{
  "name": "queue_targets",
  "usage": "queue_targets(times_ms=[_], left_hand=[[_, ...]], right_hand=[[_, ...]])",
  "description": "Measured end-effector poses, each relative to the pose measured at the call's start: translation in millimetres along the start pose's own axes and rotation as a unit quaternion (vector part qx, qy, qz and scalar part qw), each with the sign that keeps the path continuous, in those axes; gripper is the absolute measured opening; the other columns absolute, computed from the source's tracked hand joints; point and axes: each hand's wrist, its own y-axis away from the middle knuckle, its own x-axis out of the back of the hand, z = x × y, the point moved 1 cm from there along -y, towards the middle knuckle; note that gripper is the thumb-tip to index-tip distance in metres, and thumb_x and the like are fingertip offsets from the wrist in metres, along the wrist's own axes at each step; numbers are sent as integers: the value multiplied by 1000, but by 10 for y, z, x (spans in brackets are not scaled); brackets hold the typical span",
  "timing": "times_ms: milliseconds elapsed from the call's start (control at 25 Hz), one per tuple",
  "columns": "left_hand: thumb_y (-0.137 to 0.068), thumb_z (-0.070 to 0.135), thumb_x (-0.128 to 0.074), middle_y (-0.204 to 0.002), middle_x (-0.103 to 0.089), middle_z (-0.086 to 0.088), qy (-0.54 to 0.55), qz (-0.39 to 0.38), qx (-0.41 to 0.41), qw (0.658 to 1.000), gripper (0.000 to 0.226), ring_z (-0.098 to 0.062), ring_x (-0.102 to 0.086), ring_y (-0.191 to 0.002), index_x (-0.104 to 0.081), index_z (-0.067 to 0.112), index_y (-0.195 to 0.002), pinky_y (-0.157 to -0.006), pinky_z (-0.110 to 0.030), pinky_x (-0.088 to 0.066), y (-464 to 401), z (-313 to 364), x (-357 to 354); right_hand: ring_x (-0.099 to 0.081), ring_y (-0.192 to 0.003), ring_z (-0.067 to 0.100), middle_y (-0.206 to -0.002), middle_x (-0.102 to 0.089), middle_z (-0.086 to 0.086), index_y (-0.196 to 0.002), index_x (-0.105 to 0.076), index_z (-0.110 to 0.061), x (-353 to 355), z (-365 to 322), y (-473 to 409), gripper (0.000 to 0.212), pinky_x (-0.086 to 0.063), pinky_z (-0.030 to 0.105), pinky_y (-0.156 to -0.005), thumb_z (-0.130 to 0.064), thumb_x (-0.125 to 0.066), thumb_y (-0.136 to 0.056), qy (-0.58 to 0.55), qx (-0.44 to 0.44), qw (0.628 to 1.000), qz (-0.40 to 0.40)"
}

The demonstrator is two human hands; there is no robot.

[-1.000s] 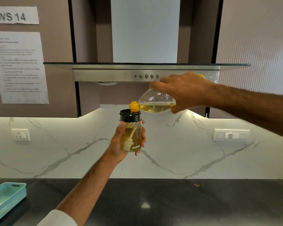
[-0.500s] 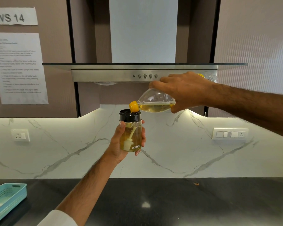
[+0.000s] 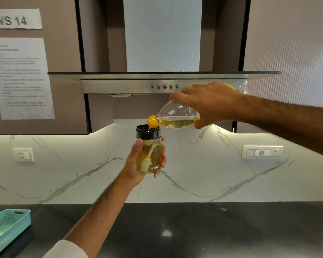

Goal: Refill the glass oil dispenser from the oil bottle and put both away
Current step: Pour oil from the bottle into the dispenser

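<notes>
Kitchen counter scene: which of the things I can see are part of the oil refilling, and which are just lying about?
Part of the job:
- glass oil dispenser, upright in the left hand
- oil bottle, tipped, its yellow neck over the dispenser's black collar, gripped by the right hand

Just lying about:
- turquoise basket on the dark counter
- printed instruction sheet on the cabinet
- wall socket
- switch panel

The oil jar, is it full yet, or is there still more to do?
Not finished. The glass oil dispenser, held upright by the left hand, already looks mostly full of yellow oil. Right now the right hand tips the oil bottle so its yellow spout sits over the dispenser's black collar; no stream shows clearly. Left to do: finish pouring, then put both away.
</notes>
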Motion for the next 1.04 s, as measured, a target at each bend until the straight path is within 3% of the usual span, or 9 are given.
queue_targets(times_ms=[480,680,1040], left_hand=[[-72,69,-76,-90,-72,-11,-1,5,-4,1000,67,-25,-71,-69,-72,18,-116,-49,-30,-57,-7,8,11],[-70,69,-78,-90,-72,-11,0,10,0,1000,68,-25,-71,-68,-72,19,-115,-49,-30,-58,-3,8,13],[-71,70,-76,-90,-73,-10,-2,8,-2,1000,66,-24,-71,-69,-73,20,-115,-49,-29,-57,2,3,2]], right_hand=[[-60,-113,25,-136,-57,5,-140,-10,-36,16,-15,-21,107,-61,41,-76,-48,-89,-69,-11,-6,1000,-9],[-59,-113,25,-136,-56,6,-150,-20,-31,28,-4,-12,106,-60,38,-77,-47,-88,-70,-11,-12,1000,-19],[-60,-112,24,-134,-57,4,-141,-10,-36,19,-6,-18,107,-61,38,-74,-49,-88,-69,0,-1,1000,-4]])
